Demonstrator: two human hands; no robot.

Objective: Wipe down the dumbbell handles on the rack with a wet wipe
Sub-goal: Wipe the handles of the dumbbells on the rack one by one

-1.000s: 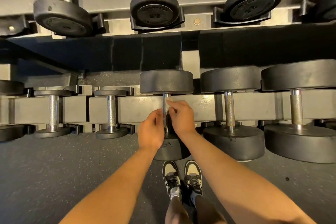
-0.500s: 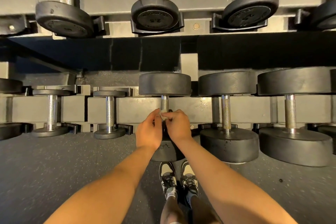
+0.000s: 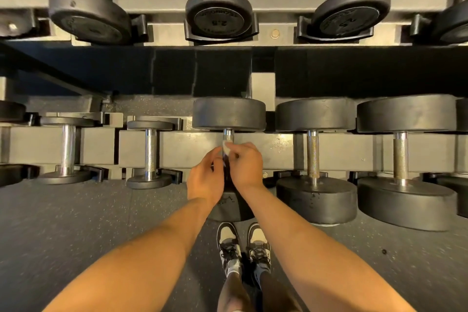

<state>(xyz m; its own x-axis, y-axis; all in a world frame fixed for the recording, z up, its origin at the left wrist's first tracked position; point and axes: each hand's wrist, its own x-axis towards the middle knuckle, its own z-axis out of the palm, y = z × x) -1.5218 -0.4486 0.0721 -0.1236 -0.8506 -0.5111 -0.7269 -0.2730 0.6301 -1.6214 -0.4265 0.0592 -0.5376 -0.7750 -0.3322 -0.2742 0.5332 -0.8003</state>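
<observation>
Grey speckled rubber formed the floor [image 3: 76, 223]; beyond it ran the grey steel rack [image 3: 182, 152], which held two tiers of black dumbbells in black cradles. On the upper tier, the middle dumbbell [image 3: 219, 16] bore the marking 2.5. On the lower tier, the largest dumbbell [image 3: 405, 202] lay at the right; a slightly smaller dumbbell [image 3: 315, 197] lay just beside it; the centre dumbbell [image 3: 229, 114] came next; a small dumbbell [image 3: 149, 181] and a second small dumbbell [image 3: 67, 177] lay to the left, well apart from each other.

Two bare forearms reached to the centre dumbbell. The left grip [image 3: 205, 182] sat at the left of the handle [image 3: 228, 135] with its fingers curled toward the bar; whether it touched the bar or the wipe could not be told. The right grip [image 3: 247, 167] sat at the right of the handle; its thumb and fingertips pinched the wet wipe [image 3: 226, 148] against the bar. A pair of black-and-white shoes [image 3: 229, 243] stood on the floor below the near end of the centre dumbbell.

The handle was knurled chrome; only a short length showed above the wipe. The wet wipe was white and bunched small; it lay on the far part of the handle.
</observation>
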